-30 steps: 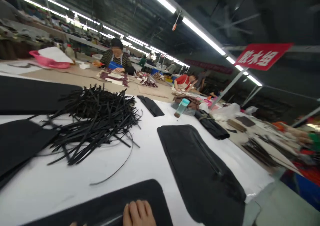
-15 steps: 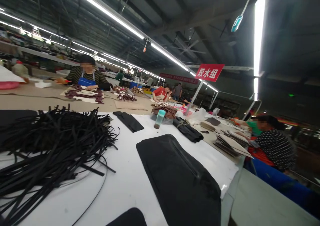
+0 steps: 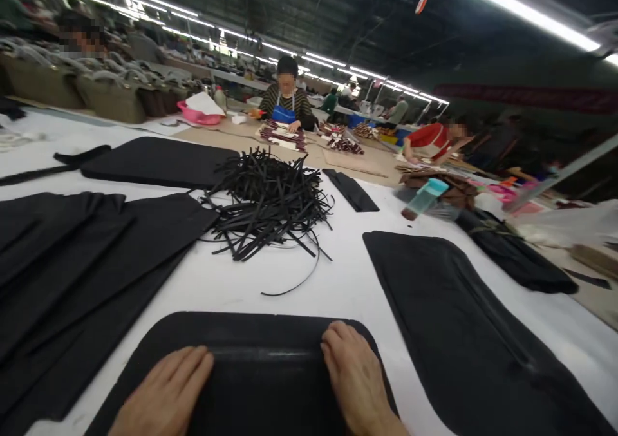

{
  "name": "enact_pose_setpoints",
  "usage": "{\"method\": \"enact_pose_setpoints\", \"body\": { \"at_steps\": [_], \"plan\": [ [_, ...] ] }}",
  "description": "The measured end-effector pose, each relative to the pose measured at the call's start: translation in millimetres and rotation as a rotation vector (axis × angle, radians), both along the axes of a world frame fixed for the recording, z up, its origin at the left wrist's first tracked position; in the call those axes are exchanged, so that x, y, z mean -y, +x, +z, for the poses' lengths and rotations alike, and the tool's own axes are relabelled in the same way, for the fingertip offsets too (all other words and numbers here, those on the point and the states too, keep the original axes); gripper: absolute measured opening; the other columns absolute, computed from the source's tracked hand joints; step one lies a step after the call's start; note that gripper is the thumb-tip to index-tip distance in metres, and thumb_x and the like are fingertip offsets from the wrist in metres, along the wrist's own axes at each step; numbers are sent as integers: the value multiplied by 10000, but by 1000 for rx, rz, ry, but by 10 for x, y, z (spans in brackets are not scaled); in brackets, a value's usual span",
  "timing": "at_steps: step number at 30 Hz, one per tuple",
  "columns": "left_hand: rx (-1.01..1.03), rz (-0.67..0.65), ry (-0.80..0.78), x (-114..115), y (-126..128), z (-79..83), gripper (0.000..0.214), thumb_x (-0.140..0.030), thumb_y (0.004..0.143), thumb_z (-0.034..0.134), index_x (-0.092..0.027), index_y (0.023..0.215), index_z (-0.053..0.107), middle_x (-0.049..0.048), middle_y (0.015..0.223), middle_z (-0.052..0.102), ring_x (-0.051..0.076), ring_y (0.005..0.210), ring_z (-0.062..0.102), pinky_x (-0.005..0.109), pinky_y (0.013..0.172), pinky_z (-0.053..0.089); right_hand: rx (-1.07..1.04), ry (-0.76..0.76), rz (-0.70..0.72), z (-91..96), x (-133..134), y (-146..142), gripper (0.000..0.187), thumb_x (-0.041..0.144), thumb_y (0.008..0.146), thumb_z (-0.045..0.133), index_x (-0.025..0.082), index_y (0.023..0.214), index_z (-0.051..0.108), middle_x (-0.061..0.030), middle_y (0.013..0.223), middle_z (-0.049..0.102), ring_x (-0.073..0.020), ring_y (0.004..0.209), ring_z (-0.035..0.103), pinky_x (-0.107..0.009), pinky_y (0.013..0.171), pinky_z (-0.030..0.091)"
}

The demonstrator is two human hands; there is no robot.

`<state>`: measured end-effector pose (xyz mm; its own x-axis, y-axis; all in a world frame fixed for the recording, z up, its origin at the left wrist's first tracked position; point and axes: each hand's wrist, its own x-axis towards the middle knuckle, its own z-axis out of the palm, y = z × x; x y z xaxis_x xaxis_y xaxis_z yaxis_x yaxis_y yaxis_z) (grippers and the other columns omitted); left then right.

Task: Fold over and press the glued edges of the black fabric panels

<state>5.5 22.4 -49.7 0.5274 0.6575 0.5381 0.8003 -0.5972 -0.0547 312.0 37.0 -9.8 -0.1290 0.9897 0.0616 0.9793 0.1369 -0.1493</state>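
Observation:
A black leather-like panel (image 3: 270,397) with rounded corners lies directly before me on the white tabletop, a raised ridge running across it near its far edge. My left hand (image 3: 167,391) rests flat on its left part, fingers stretched forward beside the ridge's end. On the right side, my right hand (image 3: 355,378) presses on the panel with slightly bent fingers, also by the ridge. Neither hand grips anything. A similar black panel (image 3: 463,313) with a long ridge lies to the right. Beyond my hands is a tangled pile of thin black strips (image 3: 270,198).
Creased black sheets (image 3: 87,255) cover the left side, with a thick black stack (image 3: 154,159) behind them. A jar with a turquoise lid (image 3: 425,198) and a tied black roll (image 3: 516,249) stand at the right. A co-worker (image 3: 287,101) sits across the table.
The view has swung left and down. Both my hands have come into view on the near panel, which earlier showed only a corner at the bottom edge.

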Motion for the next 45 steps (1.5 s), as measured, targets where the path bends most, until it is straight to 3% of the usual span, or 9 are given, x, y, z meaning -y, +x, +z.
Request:
{"method": "enact_pose_setpoints", "body": {
  "at_steps": [4,7,12,15,22,29,34,39,45],
  "plan": [
    [-93,-304,52,18,530,179,400,-6,782,375,-215,1033,606,-20,1049,688,129,978,611,211,913,443,-119,-94,109,173,-211,-402,187,78,807,575,238,902,592,-12,961,594,-197,861,549,-306,768,424],
    [-93,-406,-33,-11,757,139,344,-41,816,399,-200,1053,591,4,1111,666,158,1036,597,253,936,459,-50,-98,137,121,-367,-587,230,113,760,646,232,949,590,-21,978,602,-216,884,548,-312,764,419],
    [-133,-505,-209,-35,731,-112,379,-77,826,427,-160,1183,520,86,1254,578,250,1147,537,377,972,453,-18,-115,142,76,-506,-561,105,186,759,683,221,767,584,1,803,603,-195,816,544,-290,707,392],
    [-136,-524,-295,-39,691,-83,399,-98,844,424,-163,1232,486,102,1297,536,257,1198,491,394,1010,415,-61,-135,181,114,-515,-445,159,212,755,693,215,685,551,17,794,582,-168,785,531,-266,679,374],
    [-136,-431,-533,-14,686,346,499,-61,790,466,-190,1271,449,105,1366,458,241,1272,401,381,1051,368,10,-69,201,178,-392,-259,169,134,807,610,211,695,509,32,704,565,-149,668,517,-266,613,314],
    [4,-394,-521,83,655,241,502,-38,785,422,-206,1256,461,95,1362,474,219,1297,369,378,1065,355,23,422,295,405,-258,-210,242,76,860,427,210,661,461,-2,626,467,-167,571,400,-319,560,232],
    [295,-318,-585,-3,846,363,413,-90,834,384,-237,1199,509,51,1267,566,171,1210,475,295,1033,390,31,389,393,598,-181,-186,211,105,871,422,212,694,461,8,617,455,-159,548,382,-325,529,201],
    [326,-210,-1002,-246,1302,595,356,-153,836,429,-270,1151,545,-16,1119,644,151,1050,581,259,935,449,116,436,464,738,-147,-217,250,102,894,358,210,693,462,-1,607,445,-164,528,363,-325,522,199],
    [165,-90,-1059,-348,1514,540,227,-123,794,451,-198,883,645,50,915,686,227,909,629,330,804,480,220,317,379,422,-312,-184,136,138,874,501,208,757,495,-6,688,523,-182,628,459,-320,580,292]
  ]
}}
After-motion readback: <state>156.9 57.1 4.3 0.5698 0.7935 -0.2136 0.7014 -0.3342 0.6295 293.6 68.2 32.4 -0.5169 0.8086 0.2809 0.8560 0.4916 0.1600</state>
